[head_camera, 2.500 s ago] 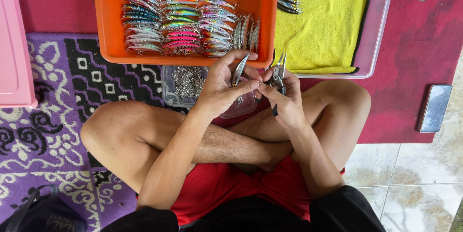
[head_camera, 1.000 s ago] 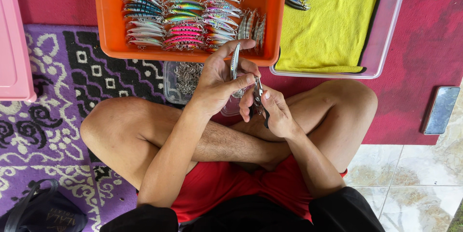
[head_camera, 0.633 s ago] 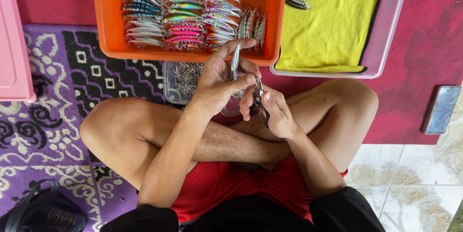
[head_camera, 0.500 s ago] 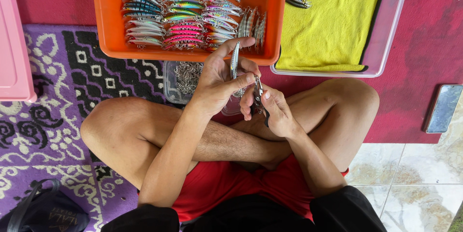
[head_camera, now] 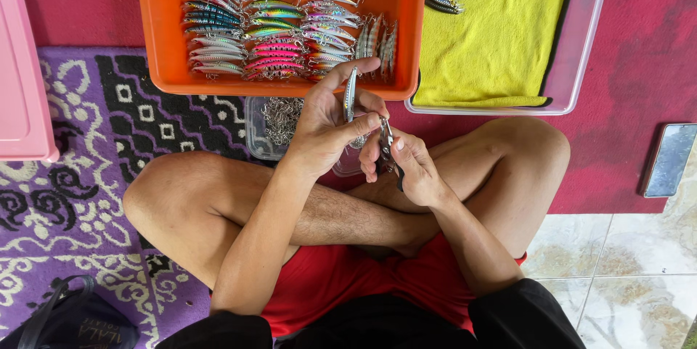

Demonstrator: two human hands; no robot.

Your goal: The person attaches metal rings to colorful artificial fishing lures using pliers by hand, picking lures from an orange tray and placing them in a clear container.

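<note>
Left hand (head_camera: 323,128) pinches a lure (head_camera: 350,95); right hand (head_camera: 410,167) squeezes pliers (head_camera: 385,147) just below. A slip could hook a finger.

Fishing lures (head_camera: 283,19) are lying in the tray (head_camera: 406,1); the hook container (head_camera: 272,120) is sitting before it, the towel-lined bin (head_camera: 581,44) to its right.

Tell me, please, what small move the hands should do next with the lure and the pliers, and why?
Probably bring the pliers in the right hand up to the lower end of the silver lure. The left hand holds the lure upright, and the plier tips sit just beside that end, seemingly not yet gripping it. The clear box of small metal hooks lies directly behind the hands.
</note>
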